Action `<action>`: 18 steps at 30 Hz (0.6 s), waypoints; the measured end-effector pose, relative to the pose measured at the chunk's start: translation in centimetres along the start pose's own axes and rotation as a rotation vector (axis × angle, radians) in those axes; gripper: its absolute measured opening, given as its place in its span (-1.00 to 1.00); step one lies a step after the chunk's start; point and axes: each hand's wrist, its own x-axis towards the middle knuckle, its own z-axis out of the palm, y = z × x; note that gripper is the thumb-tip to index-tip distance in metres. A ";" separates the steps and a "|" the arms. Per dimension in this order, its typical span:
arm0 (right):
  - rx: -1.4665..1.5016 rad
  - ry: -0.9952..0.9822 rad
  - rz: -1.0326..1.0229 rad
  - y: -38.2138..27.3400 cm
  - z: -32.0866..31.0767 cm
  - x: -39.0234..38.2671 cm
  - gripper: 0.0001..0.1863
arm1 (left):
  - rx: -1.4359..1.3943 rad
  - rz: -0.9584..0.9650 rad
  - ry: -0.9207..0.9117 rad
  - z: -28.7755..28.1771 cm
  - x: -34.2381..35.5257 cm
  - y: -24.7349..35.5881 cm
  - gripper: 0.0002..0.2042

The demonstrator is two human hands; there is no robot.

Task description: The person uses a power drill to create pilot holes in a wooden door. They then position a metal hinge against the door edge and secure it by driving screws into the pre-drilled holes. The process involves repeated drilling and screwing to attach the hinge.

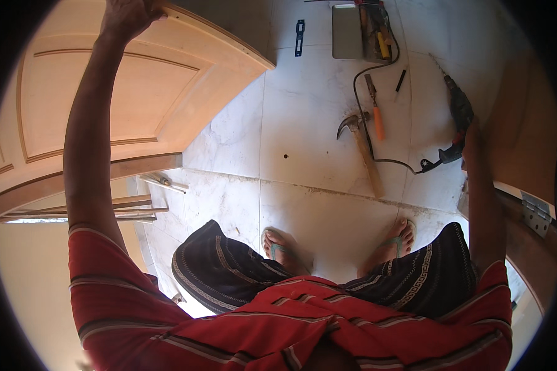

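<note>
At the upper left, my left hand (130,15) is closed over the edge of a light wooden panelled door (124,93), its fingers partly cut off by the top of the view. On the right, my right hand (471,147) is wrapped round the handle of a black and red power drill (458,111). A long bit (437,64) points up and left from the drill. From its handle a black cord (390,161) curls across the floor past a claw hammer (362,151) with a wooden handle. An orange-handled chisel (377,120) lies beside the hammer, and a thin black tool (400,81) is nearby.
A toolbox (348,34) with several tools sits at the far side. A dark slotted metal plate (299,38) lies left of it. A hinge (536,214) is fixed to wood at the right. Wooden strips (105,209) rest at the left. My sandalled feet stand on white tiles (229,136).
</note>
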 end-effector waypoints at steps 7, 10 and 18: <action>-0.122 0.018 -0.096 2.4 2.6 2.6 -0.38 | -0.041 0.200 0.282 -5.5 -11.1 -1.1 -0.48; -0.258 0.028 -0.086 1.8 0.8 2.2 -0.47 | -0.097 0.160 0.266 -6.7 -15.1 0.9 -0.48; -1.023 0.088 -0.429 -4.1 4.7 -5.1 -0.58 | -0.105 0.109 0.340 -9.5 -24.0 1.4 -0.55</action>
